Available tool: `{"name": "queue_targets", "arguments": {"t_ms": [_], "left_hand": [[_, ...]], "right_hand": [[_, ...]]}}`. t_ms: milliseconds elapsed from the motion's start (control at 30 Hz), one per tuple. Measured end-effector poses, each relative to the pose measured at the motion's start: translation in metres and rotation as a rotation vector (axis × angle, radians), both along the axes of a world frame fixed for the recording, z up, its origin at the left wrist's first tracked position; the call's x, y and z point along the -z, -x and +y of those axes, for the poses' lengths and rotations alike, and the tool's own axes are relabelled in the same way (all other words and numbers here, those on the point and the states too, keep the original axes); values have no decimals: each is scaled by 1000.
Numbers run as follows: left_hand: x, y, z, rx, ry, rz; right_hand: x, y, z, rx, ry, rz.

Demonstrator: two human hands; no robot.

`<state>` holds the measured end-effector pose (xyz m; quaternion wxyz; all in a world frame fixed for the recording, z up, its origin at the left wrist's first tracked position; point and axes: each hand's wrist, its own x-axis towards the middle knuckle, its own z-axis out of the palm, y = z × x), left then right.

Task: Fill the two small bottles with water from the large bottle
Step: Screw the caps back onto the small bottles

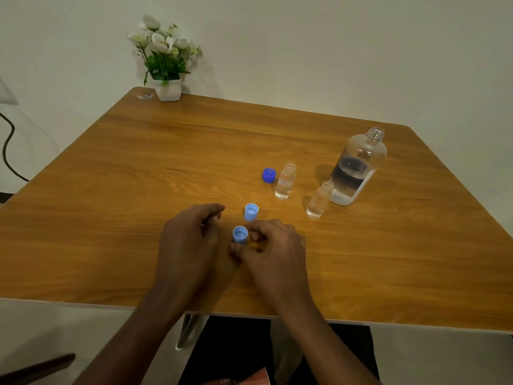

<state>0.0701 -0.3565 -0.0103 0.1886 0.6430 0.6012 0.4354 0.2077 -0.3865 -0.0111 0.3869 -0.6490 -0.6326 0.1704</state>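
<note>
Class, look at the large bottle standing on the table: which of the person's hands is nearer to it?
Right. The right hand rests near the table's front edge, below-left of the large bottle in the picture. The left hand lies further left, beyond the nearer light blue cap.

Large clear bottle (358, 168) stands upright and uncapped toward the table's right side, roughly half full of water. Two small clear bottles, one (285, 181) to its left and one (319, 200) just in front of it, also upright and open. Each holds some water; levels hard to read.
</note>
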Motion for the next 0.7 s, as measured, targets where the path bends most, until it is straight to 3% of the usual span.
{"name": "queue_targets", "arguments": {"t_ms": [267, 500, 700], "left_hand": [[-3, -8, -5, 61, 11, 53], [-7, -41, -17, 278, 15, 114], [-9, -76, -9, 418, 22, 84]], "right_hand": [[-1, -17, -4, 38, 28, 171], [-4, -67, -15, 181, 8, 353], [-9, -103, -16, 181, -49, 416]]}}
